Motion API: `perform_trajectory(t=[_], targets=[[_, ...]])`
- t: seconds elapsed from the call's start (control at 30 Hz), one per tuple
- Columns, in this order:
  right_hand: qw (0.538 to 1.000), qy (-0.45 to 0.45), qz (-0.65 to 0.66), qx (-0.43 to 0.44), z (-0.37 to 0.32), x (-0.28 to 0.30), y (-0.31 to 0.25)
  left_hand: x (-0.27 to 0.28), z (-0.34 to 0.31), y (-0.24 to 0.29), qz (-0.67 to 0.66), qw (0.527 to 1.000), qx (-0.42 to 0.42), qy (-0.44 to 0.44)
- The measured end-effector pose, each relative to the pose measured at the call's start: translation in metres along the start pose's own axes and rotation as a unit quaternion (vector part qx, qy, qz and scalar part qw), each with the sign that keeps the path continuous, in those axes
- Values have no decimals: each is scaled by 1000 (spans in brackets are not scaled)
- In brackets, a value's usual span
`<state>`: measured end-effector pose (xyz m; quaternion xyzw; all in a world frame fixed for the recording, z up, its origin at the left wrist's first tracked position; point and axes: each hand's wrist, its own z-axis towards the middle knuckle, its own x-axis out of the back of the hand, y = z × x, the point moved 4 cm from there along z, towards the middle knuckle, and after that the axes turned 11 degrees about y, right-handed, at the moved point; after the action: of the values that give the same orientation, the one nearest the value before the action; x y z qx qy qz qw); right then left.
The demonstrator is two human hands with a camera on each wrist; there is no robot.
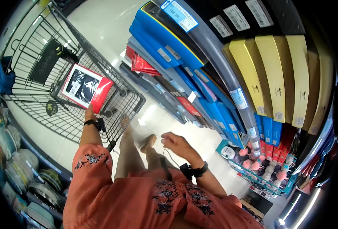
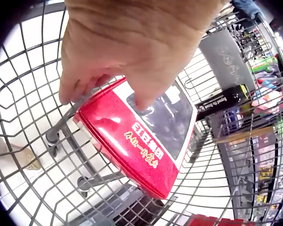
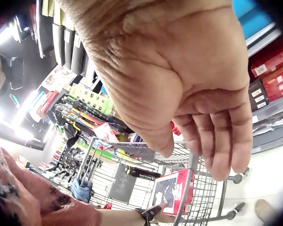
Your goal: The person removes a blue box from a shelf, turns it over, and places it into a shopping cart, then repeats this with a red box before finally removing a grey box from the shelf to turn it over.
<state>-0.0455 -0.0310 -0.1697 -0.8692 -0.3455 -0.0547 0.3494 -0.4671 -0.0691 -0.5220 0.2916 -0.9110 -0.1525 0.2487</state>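
A flat red package (image 1: pixel 101 95) with a white-framed clear window over dark contents lies tilted inside the wire shopping cart. My left hand (image 1: pixel 89 112) grips its near edge; in the left wrist view the thumb of that hand (image 2: pixel 137 44) presses on the top of the package (image 2: pixel 127 141) while the fingers curl past its side, tips partly hidden. The right wrist view also shows the package (image 3: pixel 183 190) within the cart. Held in the air before the body, my right hand (image 1: pixel 181 146) has relaxed, slightly bent fingers, and its palm (image 3: pixel 193 80) holds nothing.
The cart (image 1: pixel 35 100) has a black cylindrical item (image 2: pixel 221 101) near its grey panel and blue cloth (image 1: pixel 4 75) at one end. Shelves with blue packages (image 1: pixel 165 40) and yellow boxes (image 1: pixel 270 76) stand right. Dishware (image 1: pixel 22 168) fills shelves at lower left.
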Motion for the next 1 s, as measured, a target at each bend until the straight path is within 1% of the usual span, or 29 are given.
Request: perform_trajectory(t=[0.03, 0.1, 0.17, 0.2, 0.23, 0.3, 0.33, 0.37, 0.47, 0.57, 0.67, 0.73, 0.8, 0.83, 0.9, 1.0], targets=[[1000, 4, -26, 5, 3, -2, 1, -3, 12, -7, -33, 999, 20, -4], [1000, -6, -6, -18, 3, -5, -5, -7, 33, -19, -62, 997, 37, -30], [1000, -4, -28, -1, 8, -9, 9, -10, 45, -33, -73, 996, 45, -14], [999, -5, -38, 10, 11, -12, 8, -10, 47, -35, -77, 996, 47, -11], [999, -8, -47, -4, 13, -13, 7, -10, 49, -35, -81, 996, 48, -7], [997, -16, -66, -31, 13, -15, 1, -10, 52, -36, -83, 993, 75, -27], [999, -1, -40, -26, 13, -17, 5, -9, 52, -36, -84, 993, 84, -28], [999, -4, -36, -32, 13, -18, 6, -8, 52, -37, -85, 992, 92, -30], [999, -8, -30, -35, 16, -21, 10, -9, 25, -23, -123, 989, 81, -18], [999, -4, -32, -30, 20, -22, 20, -14, 44, -36, -111, 993, 24, -34], [998, -16, -38, -45, 19, -24, 22, -18, 64, -49, -138, 989, 34, -33], [996, -37, -51, -57, 19, -23, 22, -19, 58, -47, -138, 989, 45, -3], [998, -20, -40, -41, 20, -24, 30, -20, 52, -45, -144, 988, 50, 14], [999, -10, -34, -33, 20, -25, 32, -21, 52, -44, -149, 987, 57, 10], [998, -19, -44, -47, 20, -25, 33, -21, 53, -44, -157, 985, 71, 4], [997, -27, -52, -56, 23, -26, 33, -28, 31, -31, -200, 973, 91, -66]])
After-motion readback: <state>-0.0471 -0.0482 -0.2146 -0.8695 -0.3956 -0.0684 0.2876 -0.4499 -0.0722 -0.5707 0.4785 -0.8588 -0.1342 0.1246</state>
